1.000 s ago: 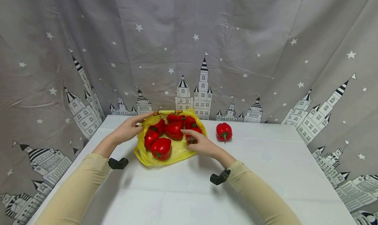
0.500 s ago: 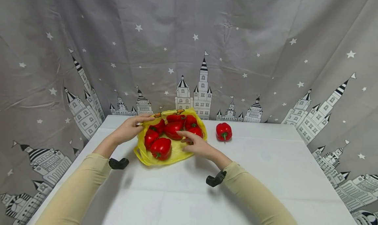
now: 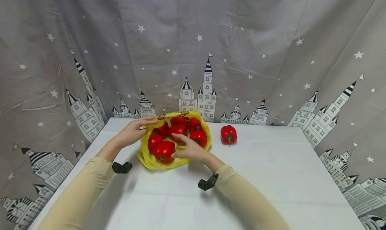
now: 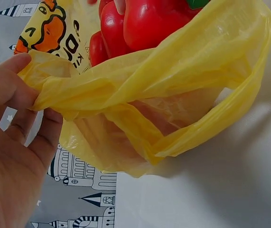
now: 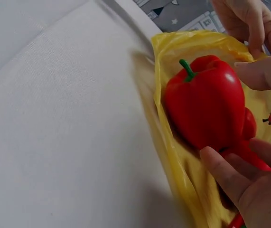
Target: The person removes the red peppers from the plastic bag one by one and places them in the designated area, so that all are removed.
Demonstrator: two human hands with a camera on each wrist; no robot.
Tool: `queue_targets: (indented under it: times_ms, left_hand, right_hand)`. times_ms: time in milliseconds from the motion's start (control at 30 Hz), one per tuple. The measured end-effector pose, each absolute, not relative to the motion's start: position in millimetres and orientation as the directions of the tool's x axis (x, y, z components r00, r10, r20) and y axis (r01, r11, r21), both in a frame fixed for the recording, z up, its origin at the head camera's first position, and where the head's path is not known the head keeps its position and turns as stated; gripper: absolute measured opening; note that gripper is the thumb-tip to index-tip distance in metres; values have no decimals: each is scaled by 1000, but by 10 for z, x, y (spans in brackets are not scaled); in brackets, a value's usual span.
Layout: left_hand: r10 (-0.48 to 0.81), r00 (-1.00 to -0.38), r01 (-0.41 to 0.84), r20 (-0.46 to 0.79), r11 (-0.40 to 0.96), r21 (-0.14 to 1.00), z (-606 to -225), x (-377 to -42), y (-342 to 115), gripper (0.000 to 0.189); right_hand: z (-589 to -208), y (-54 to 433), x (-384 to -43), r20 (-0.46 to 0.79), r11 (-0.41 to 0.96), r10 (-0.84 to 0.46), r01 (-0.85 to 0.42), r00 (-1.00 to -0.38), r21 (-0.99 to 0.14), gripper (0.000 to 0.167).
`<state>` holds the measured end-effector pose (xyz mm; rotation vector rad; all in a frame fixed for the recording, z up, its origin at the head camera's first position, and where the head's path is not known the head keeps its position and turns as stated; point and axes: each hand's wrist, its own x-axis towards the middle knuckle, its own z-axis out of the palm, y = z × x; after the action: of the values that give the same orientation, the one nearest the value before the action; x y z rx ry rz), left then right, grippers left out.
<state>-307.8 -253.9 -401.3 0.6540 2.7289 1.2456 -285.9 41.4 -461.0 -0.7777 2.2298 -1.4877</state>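
Note:
A yellow plastic bag (image 3: pixel 181 161) lies wide on the table with several red bell peppers in it. At its left rim, my left hand (image 3: pixel 130 133) pinches the thin plastic between thumb and fingers, as the left wrist view shows of the bag (image 4: pixel 173 71). My right hand (image 3: pixel 193 150) hovers over the bag's front part, its fingers spread beside the front bell pepper (image 3: pixel 163 152). In the right wrist view, thumb and fingers stand apart at the side of that bell pepper (image 5: pixel 206 102); whether a fingertip touches it I cannot tell.
One more red bell pepper (image 3: pixel 228 134) stands on the white table (image 3: pixel 271 169), right of the bag. A grey curtain (image 3: pixel 259 32) with printed castles and stars hangs behind and along both sides of the table.
My right hand has moved left, from the bell peppers at the bag's right side to the front one. My left hand has stayed at the left rim.

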Motion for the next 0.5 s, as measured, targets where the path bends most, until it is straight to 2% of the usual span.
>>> queue_targets:
  times_ms: [233, 500]
  left_hand:
    - [399, -912, 339, 100, 592, 731, -4009, -3070, -2537, 48]
    - [404, -909, 339, 101, 577, 743, -4030, -3071, -2536, 46]
  right_hand:
    - [-4657, 264, -2845, -15, 304, -628, -228, -778, -925, 85]
    - [-4721, 137, -2827, -61, 405, -571, -217, -819, -888, 87]
